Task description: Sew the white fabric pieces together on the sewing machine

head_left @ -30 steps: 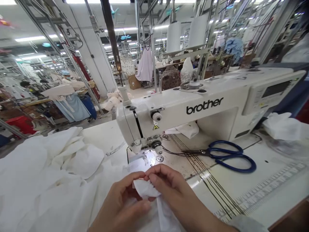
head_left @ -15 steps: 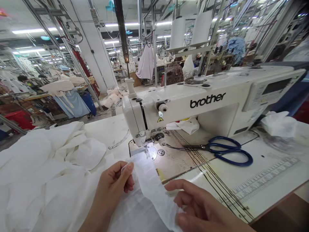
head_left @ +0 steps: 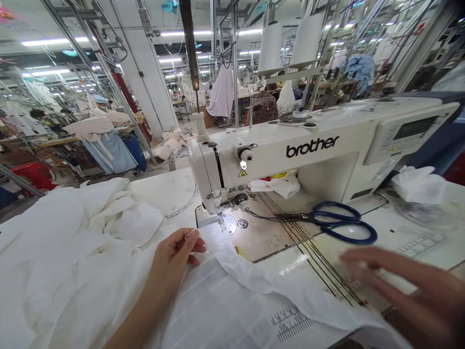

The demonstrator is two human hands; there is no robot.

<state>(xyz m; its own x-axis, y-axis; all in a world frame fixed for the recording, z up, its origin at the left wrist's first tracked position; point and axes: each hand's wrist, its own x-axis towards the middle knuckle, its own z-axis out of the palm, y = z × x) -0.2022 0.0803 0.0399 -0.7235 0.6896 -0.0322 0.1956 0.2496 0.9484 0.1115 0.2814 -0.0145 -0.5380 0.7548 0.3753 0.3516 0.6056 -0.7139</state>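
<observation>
Two hands are at work in the head view, the only one I have, and they do quite different things. My left hand (head_left: 177, 254) pinches the far edge of the white fabric strip (head_left: 254, 276) between thumb and fingertips, just near of the presser foot (head_left: 221, 220) of the sewing machine (head_left: 290, 155). My right hand (head_left: 403, 286) is open and grasping nothing, fingers spread and blurred with motion, low over the table (head_left: 417, 242) at the right, near of the blue scissors (head_left: 337, 225). The strip runs from the pinch rightward and toward me, lying flat across the ruled markings on the table, with its far end in the lit patch beside the needle plate (head_left: 230, 224). To the left, the rest of the white cloth (head_left: 72, 252) lies bunched. As I judge it, doing this well means keeping the pinch light and close to the foot, so the edge stays square to the black guide lines (head_left: 312, 252), and keeping the strip unwrinkled. I would watch that the bunched cloth on the left does not drag the edge sideways. Whether the foot is raised I cannot tell.
</observation>
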